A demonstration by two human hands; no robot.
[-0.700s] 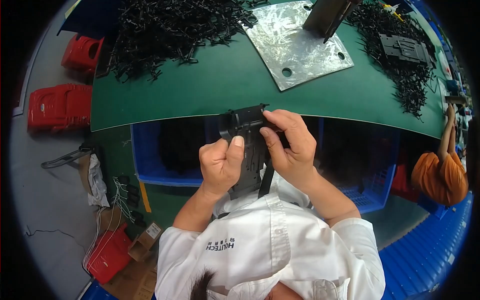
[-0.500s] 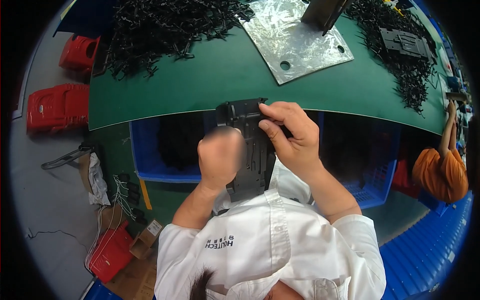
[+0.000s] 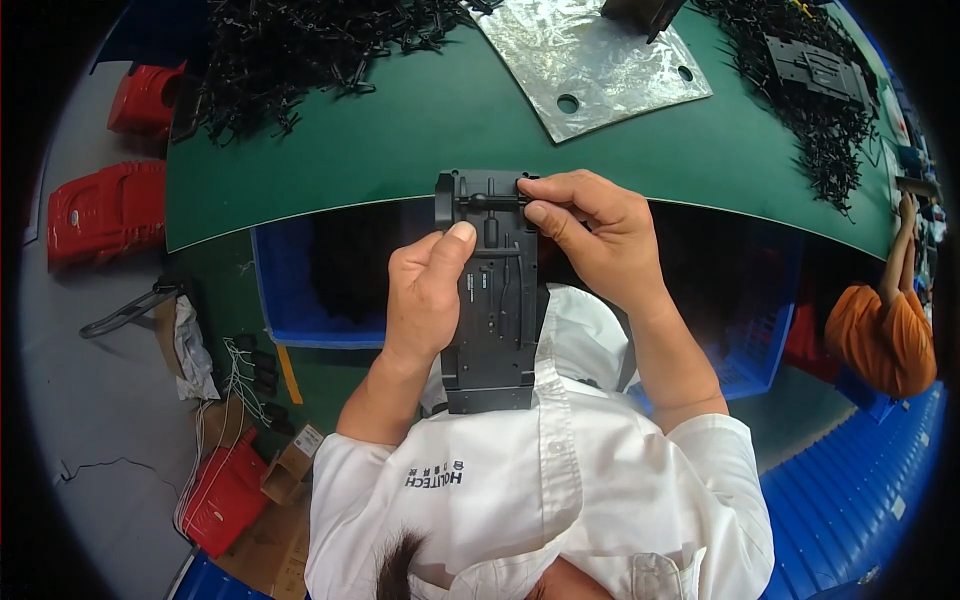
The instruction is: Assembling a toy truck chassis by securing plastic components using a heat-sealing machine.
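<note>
Plate (image 3: 488, 310) between hands, just tilted flatter, so its whole face is exposed for handling. Left hand (image 3: 428, 290) grips one edge; right hand (image 3: 600, 235) nearly pinched at far corner, grip unclear.

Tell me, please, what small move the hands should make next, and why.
Perhaps press lightly with the right hand: its fingertips are at the far right edge of the black plate by the end of the crossbar, while the left hand grips the left edge.

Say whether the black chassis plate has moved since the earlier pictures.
Yes: the black chassis plate has tilted, its near end now farther from the green tabletop.
</note>
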